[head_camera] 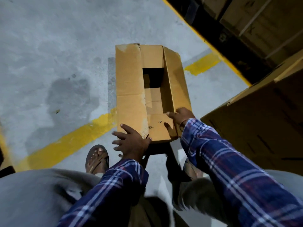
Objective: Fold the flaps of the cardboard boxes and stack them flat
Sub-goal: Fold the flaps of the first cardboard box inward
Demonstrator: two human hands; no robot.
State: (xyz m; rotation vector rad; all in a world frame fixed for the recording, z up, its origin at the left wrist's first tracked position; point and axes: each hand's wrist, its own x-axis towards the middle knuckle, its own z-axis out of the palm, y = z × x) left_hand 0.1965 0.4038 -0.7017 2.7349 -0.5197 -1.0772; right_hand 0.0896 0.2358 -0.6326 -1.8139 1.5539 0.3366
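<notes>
now my right hand [180, 117] grips the box [150, 89] at five o'clock, left hand [131, 142] spread flat at seven; press flaps evenly.

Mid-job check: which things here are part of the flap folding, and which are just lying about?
In the job:
- open brown cardboard box on the floor, flaps partly folded
- left hand, spread flat on its near left flap
- right hand, gripping its near right edge

Lying about:
- large brown cartons at right
- yellow painted floor lines
- grey concrete floor
</notes>
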